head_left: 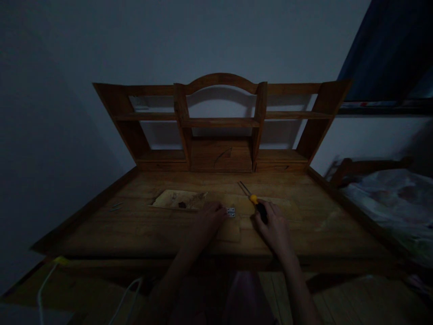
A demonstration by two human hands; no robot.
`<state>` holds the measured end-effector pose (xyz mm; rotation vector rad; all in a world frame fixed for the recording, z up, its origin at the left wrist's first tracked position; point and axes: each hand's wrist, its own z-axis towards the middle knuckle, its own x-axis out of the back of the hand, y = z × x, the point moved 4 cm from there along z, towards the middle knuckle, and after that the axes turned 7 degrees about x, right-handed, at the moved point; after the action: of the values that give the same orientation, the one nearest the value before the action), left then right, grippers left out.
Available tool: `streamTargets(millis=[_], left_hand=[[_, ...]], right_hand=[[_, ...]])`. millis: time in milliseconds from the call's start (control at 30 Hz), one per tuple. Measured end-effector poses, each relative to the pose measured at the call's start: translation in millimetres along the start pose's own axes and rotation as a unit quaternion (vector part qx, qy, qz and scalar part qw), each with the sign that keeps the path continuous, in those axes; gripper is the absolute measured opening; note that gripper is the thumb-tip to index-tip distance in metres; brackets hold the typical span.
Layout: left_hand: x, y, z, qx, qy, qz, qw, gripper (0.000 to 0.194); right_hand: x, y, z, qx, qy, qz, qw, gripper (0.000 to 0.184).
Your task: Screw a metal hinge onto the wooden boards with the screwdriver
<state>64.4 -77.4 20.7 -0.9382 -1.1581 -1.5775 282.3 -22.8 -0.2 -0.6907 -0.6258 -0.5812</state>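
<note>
My right hand is closed round the black-and-yellow handle of a screwdriver, whose metal shaft points away and to the left over the wooden desk. My left hand rests on a small wooden block, with its fingertips at a small metal hinge. The room is dim, so I cannot make out whether those fingers pinch the hinge or only touch it.
A pale board with dark specks lies left of the hands. A wooden hutch with shelves stands at the back of the desk. A bed with bedding is at the right. White cables hang below the desk's front edge.
</note>
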Motion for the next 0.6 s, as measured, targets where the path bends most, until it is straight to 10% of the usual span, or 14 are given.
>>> streamTargets(millis=[600], left_hand=[[1.8,-3.7,-8.0,-0.021,-0.010,0.005,1.000,0.026]], right_hand=[[-0.1,-0.1,0.3,0.009,0.019,0.006,1.000,0.038]])
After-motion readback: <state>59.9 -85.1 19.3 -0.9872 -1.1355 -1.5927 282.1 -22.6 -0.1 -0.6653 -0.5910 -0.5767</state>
